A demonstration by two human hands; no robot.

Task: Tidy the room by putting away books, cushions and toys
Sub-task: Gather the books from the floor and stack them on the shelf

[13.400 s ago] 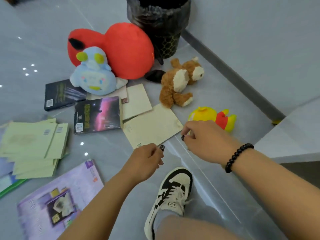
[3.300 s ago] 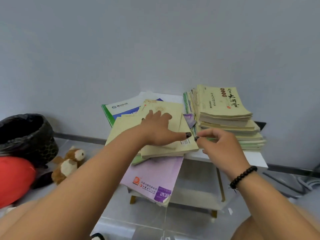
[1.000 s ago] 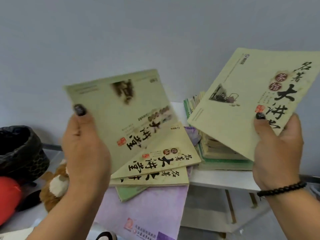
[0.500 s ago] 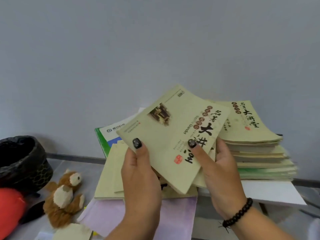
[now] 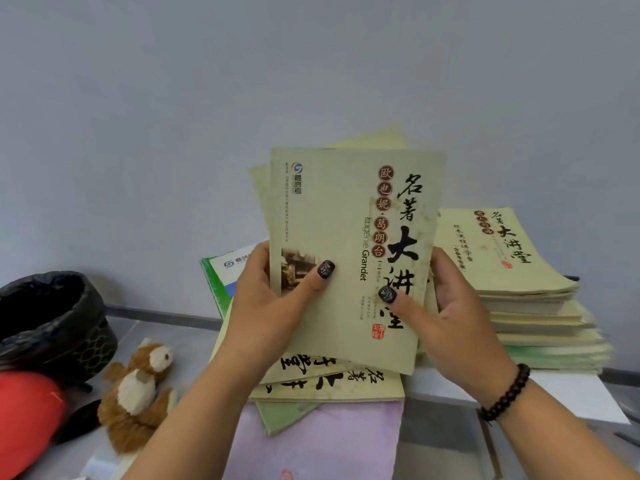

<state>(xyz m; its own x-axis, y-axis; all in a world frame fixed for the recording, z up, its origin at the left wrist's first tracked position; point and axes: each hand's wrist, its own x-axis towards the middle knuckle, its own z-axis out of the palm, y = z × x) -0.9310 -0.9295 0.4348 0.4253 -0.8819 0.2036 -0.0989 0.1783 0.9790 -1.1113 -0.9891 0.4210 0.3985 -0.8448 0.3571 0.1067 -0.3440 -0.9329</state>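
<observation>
Both hands hold a small sheaf of pale green books (image 5: pixel 349 244) upright in front of the wall, above the worktop (image 5: pixel 568 396). The left hand (image 5: pixel 263 313) grips the lower left edge, thumb laid across the front cover; the right hand (image 5: pixel 450 320) grips the lower right edge, thumb pressed on the cover near the large black characters. The front cover reads "Eugenie Grandet"; at least 2 more books peek out behind it. A beaded bracelet (image 5: pixel 505 393) circles the right wrist. Below the hands a loose pile (image 5: pixel 332 382) of like books lies on the worktop, over a green sheet and a purple booklet (image 5: pixel 311 441) that juts past the near edge. A green-and-white book (image 5: pixel 225 271) lies behind the left hand. To the right sits a taller stack (image 5: pixel 533 306) of the same books. On the floor at left: a brown plush (image 5: pixel 135 393), a red cushion (image 5: pixel 27 420) and a black-lined bin (image 5: pixel 52 320)
</observation>
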